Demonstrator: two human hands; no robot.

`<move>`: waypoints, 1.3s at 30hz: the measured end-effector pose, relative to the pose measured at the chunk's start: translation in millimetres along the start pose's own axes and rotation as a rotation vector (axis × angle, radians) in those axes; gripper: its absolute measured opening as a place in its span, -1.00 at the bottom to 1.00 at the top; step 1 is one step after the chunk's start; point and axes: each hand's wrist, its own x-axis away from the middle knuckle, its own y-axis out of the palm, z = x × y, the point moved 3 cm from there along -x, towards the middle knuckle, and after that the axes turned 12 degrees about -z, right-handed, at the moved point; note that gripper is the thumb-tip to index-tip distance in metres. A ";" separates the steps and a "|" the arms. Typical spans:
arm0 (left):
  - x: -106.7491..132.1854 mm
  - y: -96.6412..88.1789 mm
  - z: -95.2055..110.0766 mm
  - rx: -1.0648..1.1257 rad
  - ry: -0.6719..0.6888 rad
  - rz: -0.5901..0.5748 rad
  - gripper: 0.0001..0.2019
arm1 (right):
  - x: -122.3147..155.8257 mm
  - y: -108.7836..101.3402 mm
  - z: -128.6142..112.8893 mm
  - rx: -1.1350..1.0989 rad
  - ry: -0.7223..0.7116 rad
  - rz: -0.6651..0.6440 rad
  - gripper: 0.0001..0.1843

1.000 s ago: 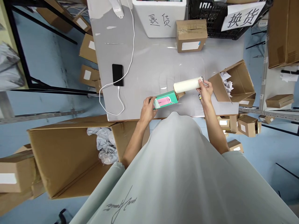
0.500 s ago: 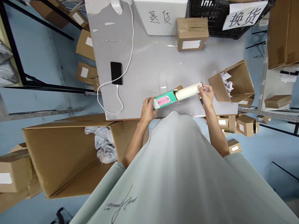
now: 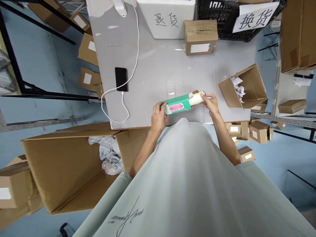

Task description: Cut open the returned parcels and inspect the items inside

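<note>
A narrow green box (image 3: 178,103) with a pink picture on its side lies across my front, just above the table's near edge. My left hand (image 3: 159,116) is closed around its left end. Out of the box's right end sticks a cream-white cylinder (image 3: 197,98), more than half of it hidden inside. My right hand (image 3: 210,103) grips the cylinder's outer end between thumb and fingers. What kind of item the cylinder is cannot be made out.
On the grey table (image 3: 153,69) lie a black phone (image 3: 121,79) with a white cable and an open carton (image 3: 249,87) holding crumpled paper. A sealed carton (image 3: 200,38), white bin (image 3: 168,19) and black crate (image 3: 227,19) line the back. A large open box (image 3: 66,171) stands at lower left.
My right hand has moved left, and the cream-white cylinder has slid deeper into the green box. My left hand still holds the box, which has shifted slightly right.
</note>
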 end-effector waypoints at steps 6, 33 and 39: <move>-0.8 11.9 5.9 0.002 0.006 -0.007 -0.11 | 6.2 13.8 1.3 0.241 0.085 -0.082 -0.39; 6.6 23.6 16.4 0.298 -0.082 0.006 -0.27 | 35.1 3.7 8.6 0.395 -0.416 -0.150 -0.19; 10.9 26.4 16.3 0.446 -0.090 -0.081 -0.20 | 54.3 3.1 -13.6 0.420 -0.593 -0.072 -0.33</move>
